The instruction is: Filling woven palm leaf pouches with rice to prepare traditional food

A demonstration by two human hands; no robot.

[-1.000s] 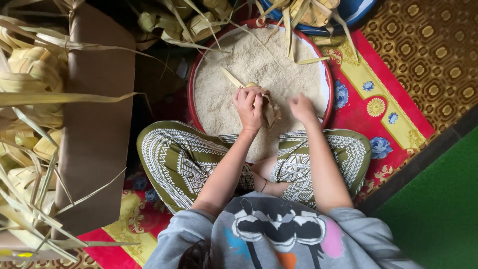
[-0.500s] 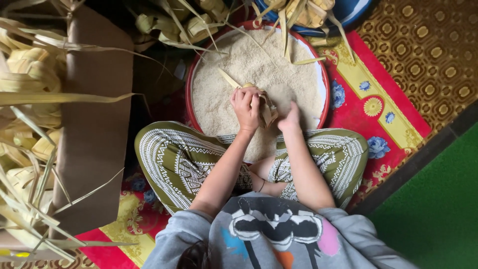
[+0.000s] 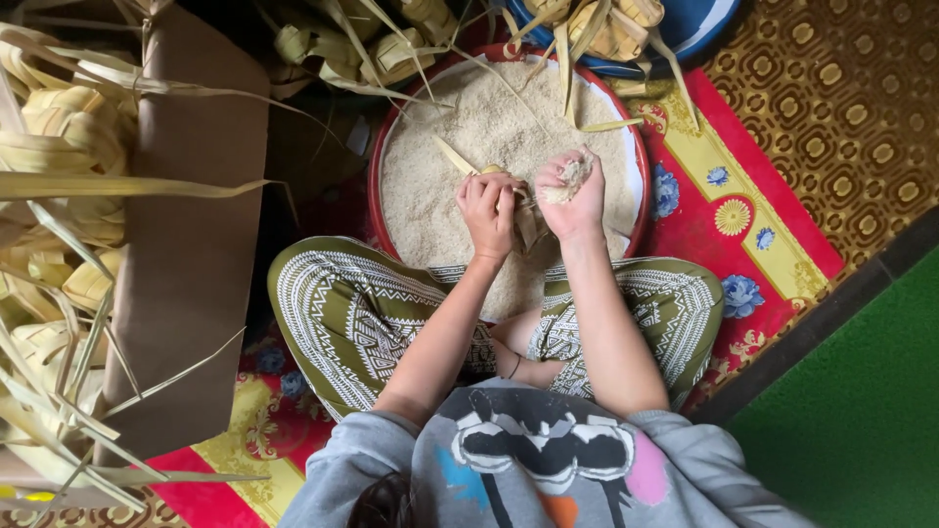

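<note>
Far to your left, woven palm-leaf casings (image 3: 59, 127) lie heaped in a pale yellow pile, loose leaf strips trailing over a brown cardboard box (image 3: 186, 254) that stands beside your crossed legs. You sit on a red patterned mat (image 3: 773, 244), your knees in green trousers with white zigzag print — and a round red-rimmed basin (image 3: 641, 166) of raw white rice (image 3: 469, 127) rests just ahead of them.

Over the near part of the rice, your left hand (image 3: 489, 210) grips a small woven leaf pouch (image 3: 523, 220), fingers curled tight round it, with one leaf tail (image 3: 455, 156) poking up and to the left across the grains. Just beside it, almost touching, your right hand (image 3: 572, 191) is raised a little above the pouch, fingers cupped close around a clump of rice grains (image 3: 570, 176) that shows between thumb and forefinger.

Beyond the basin, more folded casings (image 3: 391, 49) crowd the top edge, and some sit in a blue basin (image 3: 694, 29) further right. At the far right, the mat gives way to a brown-and-gold patterned rug (image 3: 851, 108) and then a green floor covering (image 3: 861, 411).
</note>
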